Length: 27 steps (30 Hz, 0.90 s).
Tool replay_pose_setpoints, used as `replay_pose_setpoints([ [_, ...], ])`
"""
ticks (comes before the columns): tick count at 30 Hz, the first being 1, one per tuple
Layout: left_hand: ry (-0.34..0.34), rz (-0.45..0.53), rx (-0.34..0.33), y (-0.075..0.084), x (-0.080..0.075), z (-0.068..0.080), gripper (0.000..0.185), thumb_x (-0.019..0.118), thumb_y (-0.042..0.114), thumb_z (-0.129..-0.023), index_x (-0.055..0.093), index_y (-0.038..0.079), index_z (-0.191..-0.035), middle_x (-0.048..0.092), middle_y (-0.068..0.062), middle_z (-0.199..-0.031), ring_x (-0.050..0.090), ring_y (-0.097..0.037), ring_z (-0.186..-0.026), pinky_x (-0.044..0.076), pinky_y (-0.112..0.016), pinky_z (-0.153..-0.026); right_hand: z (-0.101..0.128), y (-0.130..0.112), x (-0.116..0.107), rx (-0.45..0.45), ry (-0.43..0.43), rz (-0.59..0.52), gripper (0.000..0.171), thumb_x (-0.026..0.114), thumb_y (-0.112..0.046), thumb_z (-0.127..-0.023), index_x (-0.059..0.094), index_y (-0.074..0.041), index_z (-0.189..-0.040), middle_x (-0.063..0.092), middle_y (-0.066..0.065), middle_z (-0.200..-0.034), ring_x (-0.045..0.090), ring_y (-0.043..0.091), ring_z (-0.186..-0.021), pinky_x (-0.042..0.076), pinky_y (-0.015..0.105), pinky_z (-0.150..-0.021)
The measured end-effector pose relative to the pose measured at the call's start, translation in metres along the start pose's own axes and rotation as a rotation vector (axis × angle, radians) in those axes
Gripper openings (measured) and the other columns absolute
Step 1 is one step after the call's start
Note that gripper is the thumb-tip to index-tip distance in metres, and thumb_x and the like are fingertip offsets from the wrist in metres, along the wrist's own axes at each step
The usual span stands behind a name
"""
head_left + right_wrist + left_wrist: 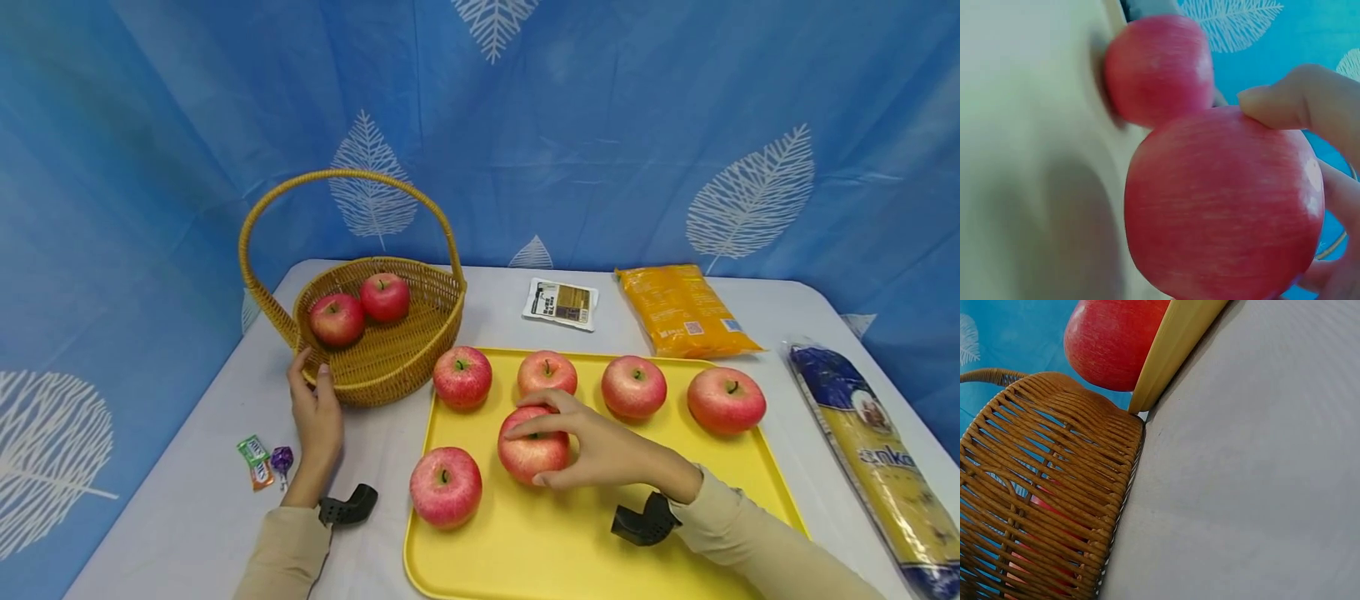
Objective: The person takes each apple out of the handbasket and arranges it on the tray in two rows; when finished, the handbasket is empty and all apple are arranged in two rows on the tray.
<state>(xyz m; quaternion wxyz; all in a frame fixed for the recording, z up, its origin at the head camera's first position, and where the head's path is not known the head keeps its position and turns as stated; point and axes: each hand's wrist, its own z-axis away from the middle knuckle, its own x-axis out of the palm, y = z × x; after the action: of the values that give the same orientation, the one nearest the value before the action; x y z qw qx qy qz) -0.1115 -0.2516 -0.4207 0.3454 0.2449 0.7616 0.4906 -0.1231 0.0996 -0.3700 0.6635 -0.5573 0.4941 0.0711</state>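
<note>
My right hand [600,442] grips a red apple [531,454] over the yellow tray [600,546], thumb on one side and fingers across its top. The right wrist view shows this held apple [1225,206] clear of the tray, its shadow beside it, with another apple [1160,70] behind. My left hand [318,417] holds the near left rim of a wicker basket [405,379]. Two apples [337,320] sit inside the basket's left part. In the left wrist view, the basket's woven side [1054,481] stands beside the tray edge [1175,350]; no fingers show there.
Several more apples [446,487] lie on the tray, some along its far edge. An orange packet [678,312] and a small white packet [561,303] lie behind it. A long pasta bag [877,458] is at the right. Small candies [257,460] and a lollipop [282,458] lie left.
</note>
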Motion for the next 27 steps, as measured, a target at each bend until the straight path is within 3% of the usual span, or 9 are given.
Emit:
replay_pose_setpoints([
  [13, -0.005, 0.001, 0.004, 0.0, 0.0, 0.0, 0.043, 0.033, 0.028, -0.098, 0.03, 0.011, -0.137, 0.027, -0.01, -0.147, 0.02, -0.021, -0.138, 0.015, -0.041, -0.114, 0.041, 0.002, 0.018, 0.028, 0.092, 0.012, 0.044, 0.07, -0.043, -0.074, 0.055, -0.038, -0.115, 0.039, -0.006, -0.127, 0.034, 0.011, -0.116, 0.044, 0.023, -0.088],
  [21, -0.007, 0.001, 0.001, -0.001, 0.001, 0.0, 0.043, 0.034, 0.028, -0.097, 0.03, 0.01, -0.136, 0.028, -0.011, -0.146, 0.021, -0.022, -0.138, 0.016, -0.042, -0.113, 0.049, -0.004, 0.031, -0.003, 0.158, 0.036, 0.048, 0.075, -0.041, -0.07, 0.055, -0.041, -0.114, 0.039, -0.007, -0.124, 0.035, 0.008, -0.113, 0.044, 0.024, -0.085],
  [27, -0.006, -0.005, 0.002, 0.0, 0.001, 0.0, 0.043, 0.034, 0.028, -0.097, 0.03, 0.01, -0.136, 0.028, -0.011, -0.147, 0.021, -0.022, -0.138, 0.015, -0.043, -0.113, 0.05, -0.004, 0.038, -0.026, 0.162, 0.09, 0.058, 0.074, -0.044, -0.069, 0.05, -0.036, -0.121, 0.036, -0.004, -0.122, 0.032, 0.01, -0.112, 0.043, 0.025, -0.085],
])
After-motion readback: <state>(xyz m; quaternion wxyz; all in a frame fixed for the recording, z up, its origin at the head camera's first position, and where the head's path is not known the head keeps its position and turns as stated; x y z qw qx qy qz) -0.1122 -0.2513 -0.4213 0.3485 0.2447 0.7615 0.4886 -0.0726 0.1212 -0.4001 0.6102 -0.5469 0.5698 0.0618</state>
